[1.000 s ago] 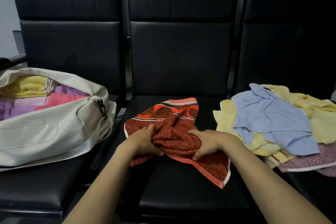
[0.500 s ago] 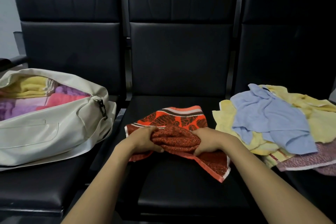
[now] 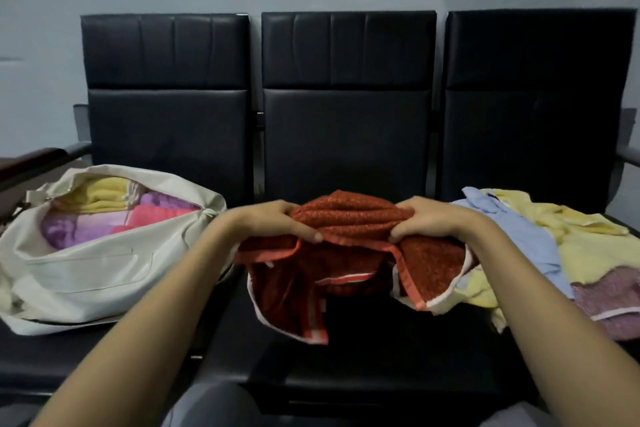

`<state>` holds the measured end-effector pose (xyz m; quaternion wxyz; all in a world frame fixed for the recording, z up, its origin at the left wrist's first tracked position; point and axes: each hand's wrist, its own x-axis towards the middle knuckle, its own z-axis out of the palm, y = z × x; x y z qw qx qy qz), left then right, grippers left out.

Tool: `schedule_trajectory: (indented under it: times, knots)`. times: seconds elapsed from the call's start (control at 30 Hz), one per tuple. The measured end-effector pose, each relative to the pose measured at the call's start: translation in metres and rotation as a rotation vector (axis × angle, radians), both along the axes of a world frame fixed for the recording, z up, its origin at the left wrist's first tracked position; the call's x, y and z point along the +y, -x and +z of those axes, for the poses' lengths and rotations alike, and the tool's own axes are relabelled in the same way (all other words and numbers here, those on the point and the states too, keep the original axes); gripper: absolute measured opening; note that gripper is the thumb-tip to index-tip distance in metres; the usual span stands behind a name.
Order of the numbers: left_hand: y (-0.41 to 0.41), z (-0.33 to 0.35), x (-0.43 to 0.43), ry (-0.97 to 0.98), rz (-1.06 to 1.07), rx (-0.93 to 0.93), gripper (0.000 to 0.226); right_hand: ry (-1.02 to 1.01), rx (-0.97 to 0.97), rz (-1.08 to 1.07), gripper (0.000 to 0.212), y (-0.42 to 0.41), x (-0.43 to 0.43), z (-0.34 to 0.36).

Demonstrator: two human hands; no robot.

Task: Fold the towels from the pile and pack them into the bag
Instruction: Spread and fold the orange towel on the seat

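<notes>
Rust-red terry with an orange hem and white edging: the red towel (image 3: pixel 349 218) is held up in a bunch over the middle seat (image 3: pixel 346 374) of a black three-seat bench, in front of that seat's backrest (image 3: pixel 346 135). Its loose corners hang down toward the cushion; whether the lowest corner touches it cannot be told.

The left hand (image 3: pixel 273 224) clenches the towel's left end, fingers curled round the gathered cloth. The right hand (image 3: pixel 429 222) grasps the right end the same way, and the fabric is ridged in folds between the two.

On the seat to the left of the middle seat lies the cream bag (image 3: pixel 86 274), its top open. Inside it are folded towels: a yellow one (image 3: pixel 100 196), a purple one (image 3: pixel 65 230) and a pink one (image 3: pixel 156 213).

On the seat to the right of the middle seat sits the pile (image 3: pixel 588 250) of unfolded towels. A light blue towel (image 3: pixel 519 236) is draped over yellow ones, with a mauve towel (image 3: pixel 609 291) at the near edge. The red towel's right corner overlaps the pile's near left edge.
</notes>
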<state>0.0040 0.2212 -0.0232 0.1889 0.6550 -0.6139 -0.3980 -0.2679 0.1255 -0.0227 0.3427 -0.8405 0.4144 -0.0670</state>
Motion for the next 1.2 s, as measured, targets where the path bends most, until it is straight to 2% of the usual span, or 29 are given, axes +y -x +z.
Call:
schedule_trajectory:
  times: [0.13, 0.2, 0.27, 0.37, 0.43, 0.53, 0.6, 0.63, 0.7, 0.77, 0.8, 0.83, 0.9, 0.97, 1.03, 1.1, 1.2]
  knots:
    - [-0.001, 0.064, 0.008, -0.052, 0.017, -0.012, 0.036, -0.114, 0.054, 0.012, 0.025, 0.0, 0.007, 0.065]
    - [0.001, 0.068, 0.003, -0.051, 0.042, -0.059, 0.034, -0.061, 0.135, -0.022, 0.022, -0.006, 0.004, 0.07]
    - [0.0, 0.061, -0.008, 0.034, 0.052, -0.152, 0.033, 0.123, 0.207, -0.068, 0.02, -0.016, -0.003, 0.067]
    - [-0.004, 0.047, -0.032, 0.352, 0.108, -0.379, 0.037, 0.503, 0.201, -0.18, 0.022, -0.028, -0.008, 0.062]
    - [-0.004, 0.036, -0.042, 0.536, 0.177, -0.441, 0.042, 0.69, 0.163, -0.231, 0.019, -0.031, -0.009, 0.057]
    - [-0.007, 0.014, -0.051, 0.617, 0.211, -0.453, 0.047, 0.859, 0.186, -0.197, 0.023, -0.03, -0.016, 0.042]
    - [-0.012, -0.004, -0.053, 0.55, 0.169, -0.338, 0.052, 0.82, 0.23, -0.118, 0.026, -0.025, -0.022, 0.028]
    - [-0.013, -0.013, -0.053, 0.483, 0.133, -0.273, 0.051, 0.717, 0.227, -0.076, 0.026, -0.021, -0.024, 0.021]
    - [-0.013, -0.031, -0.049, 0.267, 0.043, -0.157, 0.035, 0.403, 0.233, 0.019, 0.021, -0.016, -0.028, 0.006]
    - [-0.011, -0.053, -0.044, -0.005, -0.01, -0.07, 0.022, 0.176, 0.346, 0.083, 0.026, -0.014, -0.034, -0.018]
    - [-0.009, -0.066, -0.045, -0.086, 0.009, -0.099, 0.024, 0.143, 0.414, 0.069, 0.034, -0.014, -0.037, -0.033]
    - [-0.008, -0.083, -0.047, -0.109, 0.057, -0.212, 0.032, 0.191, 0.474, 0.035, 0.04, -0.014, -0.04, -0.049]
    - [0.001, -0.114, -0.05, -0.001, 0.236, -0.549, 0.042, 0.439, 0.536, -0.036, 0.039, -0.019, -0.04, -0.08]
    - [0.018, -0.133, -0.052, 0.239, 0.35, -0.652, 0.037, 0.561, 0.435, -0.041, 0.03, -0.028, -0.032, -0.102]
    - [0.035, -0.141, -0.054, 0.456, 0.333, -0.499, 0.024, 0.519, 0.279, -0.017, 0.017, -0.038, -0.021, -0.113]
    - [0.046, -0.144, -0.055, 0.496, 0.264, -0.268, 0.016, 0.424, 0.191, 0.002, 0.015, -0.042, -0.015, -0.121]
    - [0.052, -0.151, -0.051, 0.448, 0.1, -0.102, 0.033, 0.251, 0.178, 0.068, 0.045, -0.037, -0.016, -0.124]
